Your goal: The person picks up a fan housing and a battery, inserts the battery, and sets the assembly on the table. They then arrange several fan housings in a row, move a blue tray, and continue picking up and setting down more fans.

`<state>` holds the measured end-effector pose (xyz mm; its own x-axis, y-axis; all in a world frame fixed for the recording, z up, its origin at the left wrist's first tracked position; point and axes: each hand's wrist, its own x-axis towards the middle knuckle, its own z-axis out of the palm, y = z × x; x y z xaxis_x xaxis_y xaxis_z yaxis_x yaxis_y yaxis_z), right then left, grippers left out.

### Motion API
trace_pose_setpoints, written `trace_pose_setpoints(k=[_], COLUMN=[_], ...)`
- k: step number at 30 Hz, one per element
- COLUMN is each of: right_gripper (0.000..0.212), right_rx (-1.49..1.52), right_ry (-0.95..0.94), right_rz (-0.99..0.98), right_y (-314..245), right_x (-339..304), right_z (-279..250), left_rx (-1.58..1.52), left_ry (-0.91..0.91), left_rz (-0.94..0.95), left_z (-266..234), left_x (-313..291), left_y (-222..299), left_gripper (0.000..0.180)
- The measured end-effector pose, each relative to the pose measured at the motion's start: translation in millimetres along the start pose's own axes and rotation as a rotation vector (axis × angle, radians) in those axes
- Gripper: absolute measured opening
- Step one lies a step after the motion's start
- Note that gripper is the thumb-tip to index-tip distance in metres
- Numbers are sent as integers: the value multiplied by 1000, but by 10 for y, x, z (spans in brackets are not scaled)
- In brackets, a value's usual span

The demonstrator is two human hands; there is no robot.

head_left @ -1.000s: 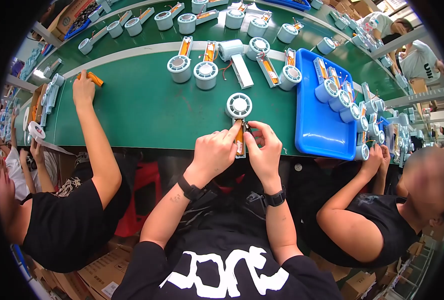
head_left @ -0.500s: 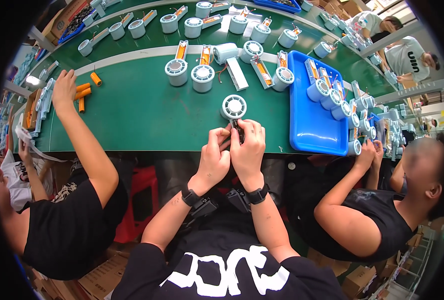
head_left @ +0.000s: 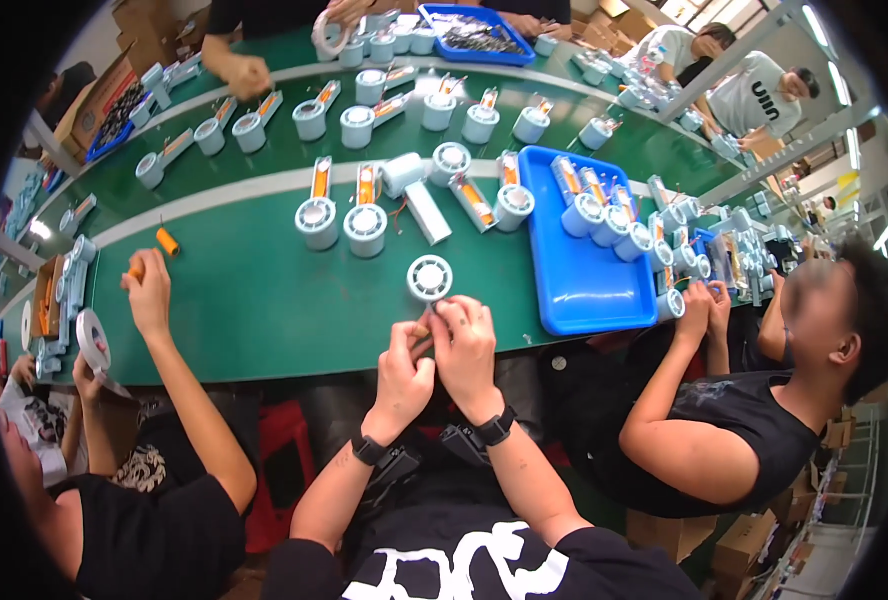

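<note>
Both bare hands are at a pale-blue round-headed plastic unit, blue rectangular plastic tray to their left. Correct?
Wrong side: the head view shows the blue rectangular plastic tray to the right of the left hand and right hand, both at a pale-blue round-headed plastic unit.

Beyond the right hand [head_left: 467, 350]: pale-blue round device head [head_left: 430, 278], radially patterned. Right of the hand: bright-blue rectangular plastic tray [head_left: 599, 295]. Beneath: green tabletop [head_left: 254, 305].
</note>
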<state>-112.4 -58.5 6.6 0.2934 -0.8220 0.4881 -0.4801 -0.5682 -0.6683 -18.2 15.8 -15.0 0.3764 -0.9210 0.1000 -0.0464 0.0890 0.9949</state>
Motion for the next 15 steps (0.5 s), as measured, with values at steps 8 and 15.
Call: trace_pose_setpoints(k=[8, 15], right_gripper=[19, 24], right_rx=[-65, -117], right_ry=[52, 65], right_rz=[-78, -140], right_y=[61, 34], right_x=[-31, -71], right_z=[43, 6], left_rx=[12, 74], left_ry=[26, -8], left_rz=[-69, -170], left_z=[6, -18], left_x=[44, 15], left_y=[80, 152], left_gripper=[39, 35])
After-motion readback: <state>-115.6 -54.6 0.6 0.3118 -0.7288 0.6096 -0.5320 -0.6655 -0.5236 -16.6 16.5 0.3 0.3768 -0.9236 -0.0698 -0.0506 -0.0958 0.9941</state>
